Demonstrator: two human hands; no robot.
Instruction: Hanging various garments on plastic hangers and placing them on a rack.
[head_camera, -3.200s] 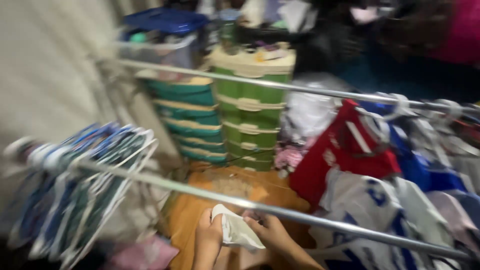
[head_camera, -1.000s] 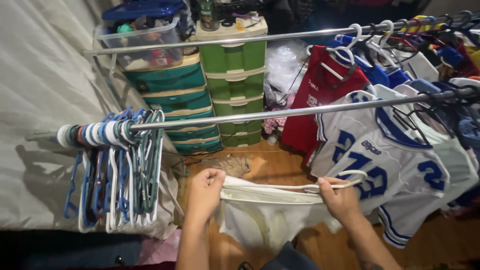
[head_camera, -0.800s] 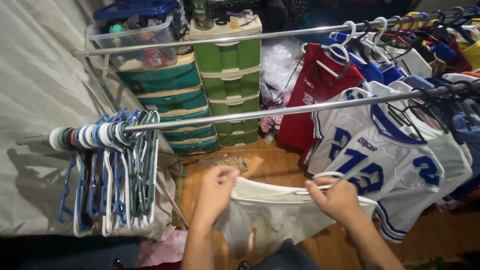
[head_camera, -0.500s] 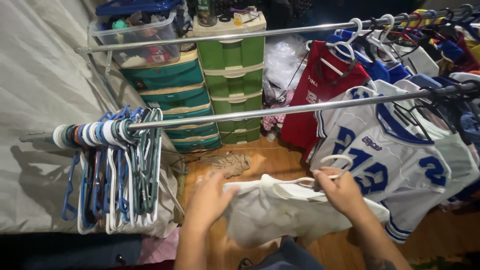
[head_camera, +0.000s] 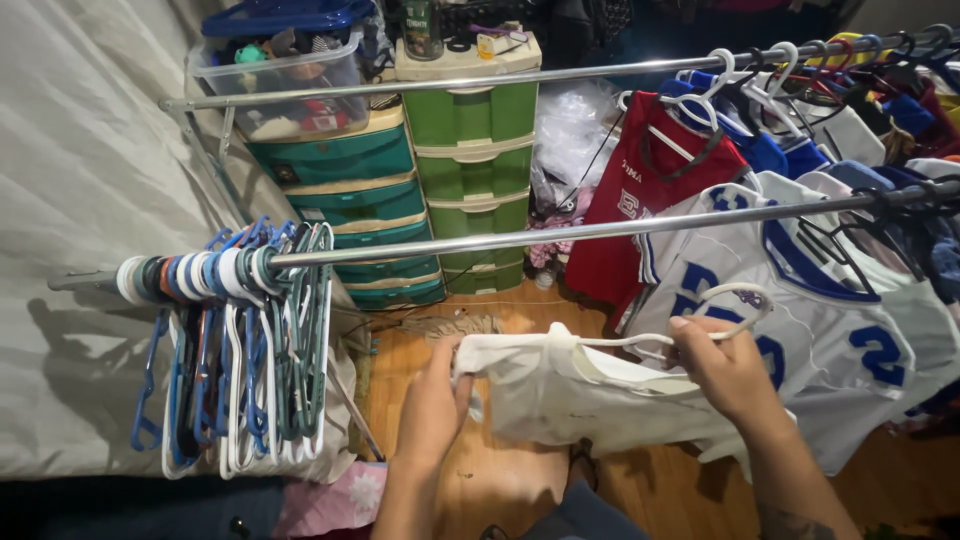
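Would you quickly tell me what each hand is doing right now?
Left hand: closed, gripping one end of the white garment.
Right hand: closed on the white hanger and the garment's other end.

Both forearms were bare, no sleeves reaching into view. The left hand (head_camera: 432, 408) wore no glove, ring or watch that showed. The right hand (head_camera: 728, 368) was bare as well, and low on that right forearm, near the frame's bottom edge, sat a dark tattoo (head_camera: 795, 523), its pattern too cut off to read.
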